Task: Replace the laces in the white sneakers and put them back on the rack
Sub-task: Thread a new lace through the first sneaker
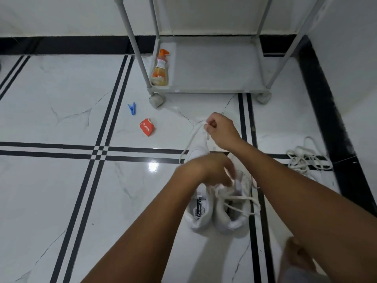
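Two white sneakers (220, 209) stand side by side on the tiled floor (61, 109), in front of the grey rack (210, 74). The right hand (221, 130) pinches a white lace (192, 137) pulled up from them; the left hand (212, 169) is blurred over the shoes, its grip unclear. Nearby lie spare laces (304, 158), a blue clothespin (132, 109) and a red sachet (148, 127).

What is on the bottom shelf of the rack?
Only an orange spray bottle stands there, in the left corner of the rack shelf. The rest of that shelf shows bare. Higher shelves are out of the picture.
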Tool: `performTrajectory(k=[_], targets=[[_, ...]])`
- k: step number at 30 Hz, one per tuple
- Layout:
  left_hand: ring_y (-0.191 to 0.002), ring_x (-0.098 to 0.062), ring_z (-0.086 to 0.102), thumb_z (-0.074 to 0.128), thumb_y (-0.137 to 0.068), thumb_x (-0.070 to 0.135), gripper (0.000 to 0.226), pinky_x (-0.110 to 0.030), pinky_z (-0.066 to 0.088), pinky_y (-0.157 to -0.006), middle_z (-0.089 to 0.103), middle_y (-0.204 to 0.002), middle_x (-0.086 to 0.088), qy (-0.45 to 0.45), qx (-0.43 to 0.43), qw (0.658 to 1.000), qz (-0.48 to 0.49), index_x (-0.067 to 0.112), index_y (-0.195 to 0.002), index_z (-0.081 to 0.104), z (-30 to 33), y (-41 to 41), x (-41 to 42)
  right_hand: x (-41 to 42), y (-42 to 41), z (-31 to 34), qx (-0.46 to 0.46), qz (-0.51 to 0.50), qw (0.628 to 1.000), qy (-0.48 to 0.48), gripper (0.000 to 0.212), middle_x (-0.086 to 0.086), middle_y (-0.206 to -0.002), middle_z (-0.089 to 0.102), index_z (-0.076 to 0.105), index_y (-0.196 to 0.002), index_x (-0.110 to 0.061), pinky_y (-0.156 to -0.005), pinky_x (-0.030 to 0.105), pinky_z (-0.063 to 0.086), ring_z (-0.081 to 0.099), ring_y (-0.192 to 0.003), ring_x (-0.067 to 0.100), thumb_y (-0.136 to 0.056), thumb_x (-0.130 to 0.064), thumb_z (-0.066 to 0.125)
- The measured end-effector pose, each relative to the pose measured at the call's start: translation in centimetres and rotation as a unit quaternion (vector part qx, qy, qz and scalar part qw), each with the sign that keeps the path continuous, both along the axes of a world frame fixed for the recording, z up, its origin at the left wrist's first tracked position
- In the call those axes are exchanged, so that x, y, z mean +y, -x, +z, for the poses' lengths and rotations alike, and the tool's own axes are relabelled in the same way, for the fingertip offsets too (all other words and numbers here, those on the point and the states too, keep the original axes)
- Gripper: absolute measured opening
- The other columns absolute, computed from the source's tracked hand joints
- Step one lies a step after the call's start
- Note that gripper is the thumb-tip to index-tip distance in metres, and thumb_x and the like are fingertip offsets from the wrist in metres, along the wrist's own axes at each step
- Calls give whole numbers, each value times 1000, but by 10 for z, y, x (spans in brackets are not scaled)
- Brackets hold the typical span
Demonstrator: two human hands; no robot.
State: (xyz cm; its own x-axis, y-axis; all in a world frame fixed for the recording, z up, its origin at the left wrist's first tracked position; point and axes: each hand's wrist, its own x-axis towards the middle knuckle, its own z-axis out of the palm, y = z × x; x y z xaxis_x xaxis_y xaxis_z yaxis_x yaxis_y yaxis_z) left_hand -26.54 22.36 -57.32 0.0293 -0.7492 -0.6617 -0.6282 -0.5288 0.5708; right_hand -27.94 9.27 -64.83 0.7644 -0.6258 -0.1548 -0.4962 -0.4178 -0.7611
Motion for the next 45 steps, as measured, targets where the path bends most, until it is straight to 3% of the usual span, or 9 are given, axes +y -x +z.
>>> performTrajectory(k=[6,9,12,18,25,33,36,40,45], targets=[[-95,-27,65,76,-84,27,54,-45,58,-83,62,-120,-6,122,-261,925,247,24,-130,47,-18,-58,21,9,9,28,46,149,988,21,6,-9,-90,65,68,-91,-24,-73,24,47,61,-82,7,-92,-20,72],[-122,-31,53,75,-86,38,65,-48,49,-100,51,-140,-6,113,-202,949,213,28,-143,45,-34,-63,30,16,16,31,33,152,988,-10,4,-10,-89,68,72,-90,-24,-71,19,45,61,-81,2,-90,-21,75],[-106,-26,63,60,-99,37,22,-41,51,-92,67,-110,1,135,-68,944,292,18,-106,68,-44,-57,41,20,22,30,24,117,990,-78,4,-4,-87,69,73,-93,-22,-71,25,50,63,-76,9,-90,-21,75],[-100,-27,72,55,-100,40,38,-40,53,-95,78,-96,-6,80,145,901,401,6,-94,70,-41,-66,60,19,32,20,32,49,998,-15,7,-3,-93,65,70,-99,-21,-66,25,53,64,-82,16,-97,-18,64],[-85,-24,66,58,-98,47,43,-41,53,-83,72,-85,-3,88,-55,929,356,5,-89,64,-63,-83,68,23,25,10,-27,-42,997,62,12,-4,-102,63,69,-100,-19,-74,30,52,61,-84,13,-99,-15,58],[-54,-19,55,45,-105,33,33,-35,59,-60,50,-64,-6,278,142,729,609,9,-83,51,-34,-75,46,51,22,3,-54,-30,997,52,12,-5,-104,57,64,-108,-18,-74,25,49,58,-83,11,-99,-14,59],[-49,-15,36,47,-103,36,33,-28,39,-47,38,-61,-1,225,193,747,595,15,-78,46,-16,-78,39,65,27,-4,-27,-27,997,60,24,-2,-112,53,55,-118,-20,-73,31,50,59,-83,16,-96,-16,62],[-51,-14,31,51,-102,37,30,-29,31,-51,35,-60,2,140,235,778,565,15,-82,51,-20,-76,40,79,31,-2,-23,-31,970,-241,15,8,-93,67,64,-108,-14,-65,32,51,63,-72,20,-98,-14,52],[-46,-13,31,49,-104,32,26,-25,35,-48,35,-61,1,138,269,713,633,13,-87,49,-35,-69,45,80,37,3,24,-23,855,-518,34,17,-97,72,68,-109,-6,-64,33,53,65,-77,28,-96,-26,44]])
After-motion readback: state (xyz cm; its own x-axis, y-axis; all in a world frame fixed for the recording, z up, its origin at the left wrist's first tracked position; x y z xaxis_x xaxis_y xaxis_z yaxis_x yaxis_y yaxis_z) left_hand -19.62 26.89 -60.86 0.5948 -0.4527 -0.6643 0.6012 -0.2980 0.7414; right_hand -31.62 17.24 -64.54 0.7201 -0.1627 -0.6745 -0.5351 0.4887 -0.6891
